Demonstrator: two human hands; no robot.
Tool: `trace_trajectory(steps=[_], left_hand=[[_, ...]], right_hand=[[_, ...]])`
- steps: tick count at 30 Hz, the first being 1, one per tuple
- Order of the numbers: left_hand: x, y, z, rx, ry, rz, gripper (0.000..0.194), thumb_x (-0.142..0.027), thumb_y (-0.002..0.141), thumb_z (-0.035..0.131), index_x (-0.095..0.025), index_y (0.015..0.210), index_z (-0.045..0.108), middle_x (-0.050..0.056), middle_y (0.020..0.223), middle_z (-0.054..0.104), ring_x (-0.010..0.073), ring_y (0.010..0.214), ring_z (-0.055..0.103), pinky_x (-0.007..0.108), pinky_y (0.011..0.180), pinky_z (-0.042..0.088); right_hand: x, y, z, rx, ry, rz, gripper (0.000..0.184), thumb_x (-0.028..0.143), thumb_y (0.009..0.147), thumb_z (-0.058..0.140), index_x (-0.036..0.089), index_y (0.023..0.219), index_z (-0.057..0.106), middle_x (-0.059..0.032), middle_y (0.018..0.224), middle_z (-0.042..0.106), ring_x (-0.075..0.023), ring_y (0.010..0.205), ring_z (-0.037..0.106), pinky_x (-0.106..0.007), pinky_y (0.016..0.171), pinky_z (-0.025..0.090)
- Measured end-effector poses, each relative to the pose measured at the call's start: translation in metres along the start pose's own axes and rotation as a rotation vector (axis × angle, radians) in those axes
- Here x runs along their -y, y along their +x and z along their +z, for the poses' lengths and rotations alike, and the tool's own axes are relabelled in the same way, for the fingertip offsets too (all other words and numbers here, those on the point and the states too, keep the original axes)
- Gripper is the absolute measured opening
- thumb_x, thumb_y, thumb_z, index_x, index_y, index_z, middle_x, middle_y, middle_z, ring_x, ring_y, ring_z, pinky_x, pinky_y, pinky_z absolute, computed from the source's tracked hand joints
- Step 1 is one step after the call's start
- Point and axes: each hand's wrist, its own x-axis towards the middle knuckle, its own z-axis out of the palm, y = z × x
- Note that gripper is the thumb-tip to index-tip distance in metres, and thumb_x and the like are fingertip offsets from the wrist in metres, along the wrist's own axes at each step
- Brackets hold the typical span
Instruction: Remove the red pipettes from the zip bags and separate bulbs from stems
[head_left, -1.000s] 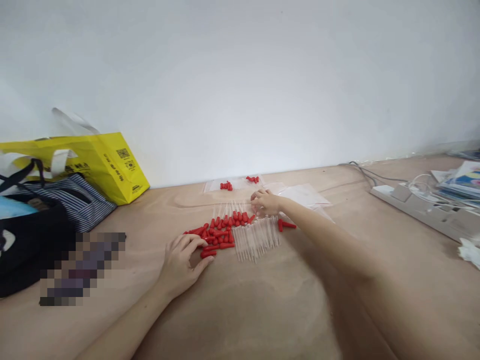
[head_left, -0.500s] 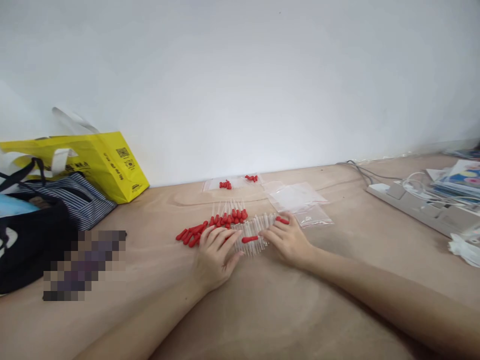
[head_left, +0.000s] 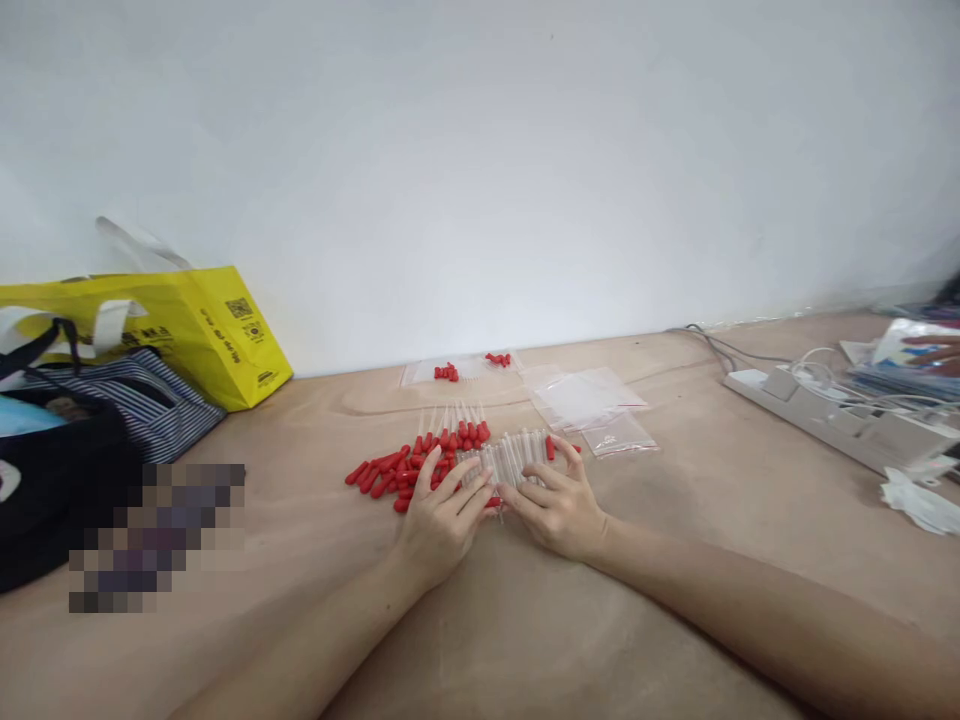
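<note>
On the tan table, a pile of small red rubber caps (head_left: 390, 468) lies beside a row of clear glass tubes (head_left: 514, 455). My left hand (head_left: 442, 510) rests flat with fingers spread over the near end of the tubes and the caps. My right hand (head_left: 559, 505) lies next to it, fingers stretched over the tubes, almost touching the left one. A single red cap (head_left: 550, 447) sits by my right fingertips. Neither hand grips anything that I can make out.
Clear zip bags (head_left: 592, 405) lie behind the tubes, two more with red caps (head_left: 448, 372) near the wall. A yellow bag (head_left: 202, 325) and a striped bag (head_left: 142, 400) stand at left. A power strip with cables (head_left: 832, 415) and another person's hand (head_left: 930, 350) are at right.
My right hand came back from the far side of the tubes to the near side. My left hand slid right onto the tubes. Both now lie together over them.
</note>
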Motion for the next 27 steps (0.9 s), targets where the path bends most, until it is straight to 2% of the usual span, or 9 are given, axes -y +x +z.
trace_trajectory(steps=[4, 7, 22, 27], left_hand=[[0.0017, -0.0009, -0.0010, 0.012, 0.014, 0.036, 0.016, -0.021, 0.084, 0.048, -0.019, 0.084, 0.064, 0.002, 0.101, 0.066, 0.0198, 0.100, 0.057, 0.052, 0.105, 0.014], [0.0028, -0.0019, -0.0019, 0.016, 0.007, 0.040, 0.015, -0.020, 0.083, 0.049, -0.020, 0.083, 0.064, 0.001, 0.101, 0.066, 0.0195, 0.100, 0.057, 0.052, 0.105, 0.011], [0.0001, -0.0037, -0.0079, -0.015, -0.070, 0.023, 0.013, -0.017, 0.082, 0.050, -0.020, 0.080, 0.063, -0.004, 0.089, 0.069, 0.0194, 0.098, 0.058, 0.053, 0.104, 0.013], [-0.0016, -0.0024, -0.0097, -0.045, -0.069, 0.008, 0.017, -0.014, 0.082, 0.047, -0.020, 0.077, 0.063, -0.004, 0.087, 0.070, 0.0191, 0.094, 0.060, 0.055, 0.102, 0.015]], right_hand=[[-0.0006, -0.0027, 0.0003, -0.024, 0.023, -0.025, 0.016, 0.012, 0.080, 0.046, 0.019, 0.083, 0.060, 0.0042, 0.057, 0.058, -0.0147, 0.087, 0.056, -0.050, 0.101, 0.013], [-0.0010, -0.0037, -0.0009, -0.018, 0.027, -0.027, 0.016, 0.012, 0.080, 0.046, 0.020, 0.082, 0.060, 0.0043, 0.057, 0.059, -0.0147, 0.090, 0.056, -0.050, 0.102, 0.012], [0.0006, 0.0033, -0.0069, -0.018, 0.123, 0.005, 0.011, 0.016, 0.080, 0.047, 0.018, 0.079, 0.058, 0.0065, 0.051, 0.056, -0.0122, 0.079, 0.057, -0.050, 0.099, 0.012], [-0.0003, 0.0052, -0.0081, 0.000, 0.151, 0.025, 0.012, 0.018, 0.082, 0.046, 0.019, 0.078, 0.058, 0.0063, 0.051, 0.057, -0.0119, 0.076, 0.057, -0.048, 0.096, 0.016]])
